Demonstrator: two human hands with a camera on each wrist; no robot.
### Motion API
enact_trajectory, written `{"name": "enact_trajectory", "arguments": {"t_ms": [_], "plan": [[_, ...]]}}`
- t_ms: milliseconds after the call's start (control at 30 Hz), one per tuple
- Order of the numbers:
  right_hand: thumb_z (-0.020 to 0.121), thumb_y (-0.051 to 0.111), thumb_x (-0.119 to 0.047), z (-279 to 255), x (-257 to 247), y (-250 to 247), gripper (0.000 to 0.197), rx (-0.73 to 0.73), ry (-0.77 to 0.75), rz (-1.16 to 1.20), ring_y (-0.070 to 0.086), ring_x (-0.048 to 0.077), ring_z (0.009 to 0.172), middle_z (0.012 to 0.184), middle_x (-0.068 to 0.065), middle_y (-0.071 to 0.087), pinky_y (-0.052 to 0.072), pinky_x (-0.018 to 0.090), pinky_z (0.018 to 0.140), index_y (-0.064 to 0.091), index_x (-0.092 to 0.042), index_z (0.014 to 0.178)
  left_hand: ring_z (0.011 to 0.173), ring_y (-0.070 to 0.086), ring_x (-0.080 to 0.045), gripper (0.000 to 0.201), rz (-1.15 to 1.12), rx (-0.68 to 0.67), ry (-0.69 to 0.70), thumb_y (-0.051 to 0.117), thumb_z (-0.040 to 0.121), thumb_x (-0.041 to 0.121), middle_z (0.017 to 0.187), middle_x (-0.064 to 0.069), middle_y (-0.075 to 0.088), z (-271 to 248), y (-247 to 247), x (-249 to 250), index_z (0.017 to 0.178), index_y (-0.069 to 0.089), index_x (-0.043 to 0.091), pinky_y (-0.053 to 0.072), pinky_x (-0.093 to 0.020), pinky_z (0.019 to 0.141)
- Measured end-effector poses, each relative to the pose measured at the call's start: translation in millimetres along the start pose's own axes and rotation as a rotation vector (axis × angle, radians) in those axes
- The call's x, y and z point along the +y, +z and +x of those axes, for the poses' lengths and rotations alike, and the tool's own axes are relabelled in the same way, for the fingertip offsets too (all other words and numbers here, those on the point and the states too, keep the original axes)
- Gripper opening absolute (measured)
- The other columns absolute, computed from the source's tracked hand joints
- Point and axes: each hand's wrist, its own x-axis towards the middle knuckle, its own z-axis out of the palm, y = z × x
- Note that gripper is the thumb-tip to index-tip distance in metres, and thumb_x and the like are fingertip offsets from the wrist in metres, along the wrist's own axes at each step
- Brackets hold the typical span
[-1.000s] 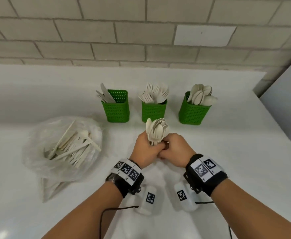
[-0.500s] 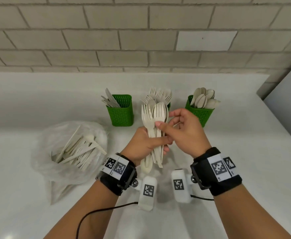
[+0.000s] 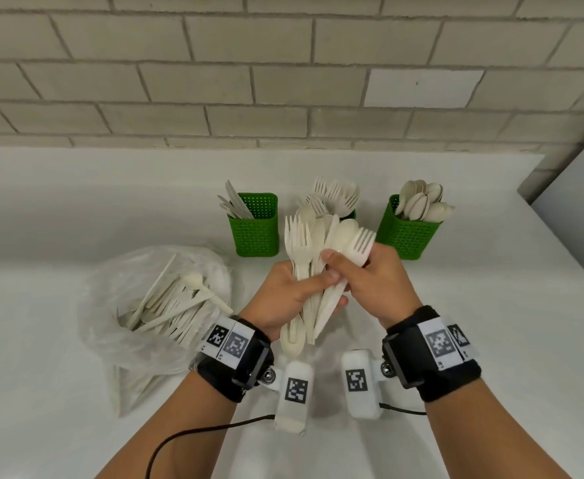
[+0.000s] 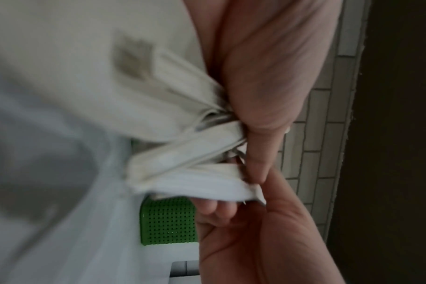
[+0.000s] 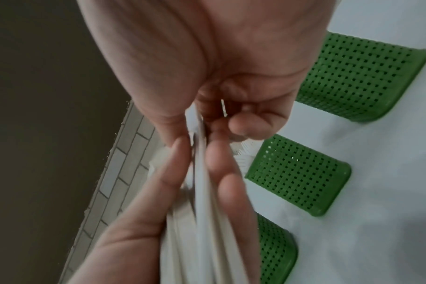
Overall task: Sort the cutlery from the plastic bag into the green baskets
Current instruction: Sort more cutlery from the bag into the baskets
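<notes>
Cutlery bundle (image 3: 313, 271): mixed forks and spoons, heads up, raised above the counter (image 3: 491, 305) in front of the middle basket (image 3: 351, 215). Your left hand (image 3: 285, 299) is wrapped around the handles, thumb across the front. Your right hand (image 3: 373, 285) pinches one fork (image 3: 358, 245) at its neck, tilted right, apart from the fan of the others. Wrist views are blurred; fingers of both hands appear to meet at the handles.

Left basket (image 3: 256, 224) holds knives, middle basket forks, right basket (image 3: 408, 235) spoons; all three stand in a row near the brick wall (image 3: 283, 81).

Bag (image 3: 152, 302) lies on the counter to your left, open, with more cutlery inside.
</notes>
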Motion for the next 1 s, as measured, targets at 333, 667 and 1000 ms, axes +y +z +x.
{"name": "enact_trajectory", "arguments": {"t_ms": [333,667,1000], "plan": [[0.1,0.051,-0.024,8.1,15.3,10.6,0.027,-0.017,0.106,0.098,0.071,0.018,0.081,0.084,0.008,0.073,0.057,0.034,0.077,0.07,-0.007,0.091,0.089,0.071,-0.028,0.021,-0.05,0.082,-0.02,0.059,0.094,0.008,0.102,-0.018,0.073,-0.1,-7.2,-1.7,0.111,0.068,0.0,0.06,-0.038,0.076],[0.087,0.071,-0.022,11.1,-0.5,12.4,0.024,-0.07,0.124,0.138,0.052,0.01,0.049,0.054,0.001,0.057,0.045,0.018,0.048,0.063,-0.003,0.075,0.062,0.065,-0.018,0.022,0.02,0.048,-0.068,0.056,0.098,0.019,0.081,-0.012,0.069,0.5,-10.8,5.5,0.111,0.069,0.008,0.06,-0.034,0.064],[0.088,0.071,-0.016,18.4,2.8,15.7,0.014,-0.003,0.084,0.148,0.062,0.005,0.055,0.06,-0.008,0.066,0.048,0.02,0.056,0.067,-0.005,0.08,0.067,0.07,-0.023,0.019,-0.068,0.101,-0.048,0.056,0.097,0.014,0.094,-0.018,0.074,-0.7,-11.4,5.4,0.106,0.068,0.002,0.061,-0.036,0.063]]}}
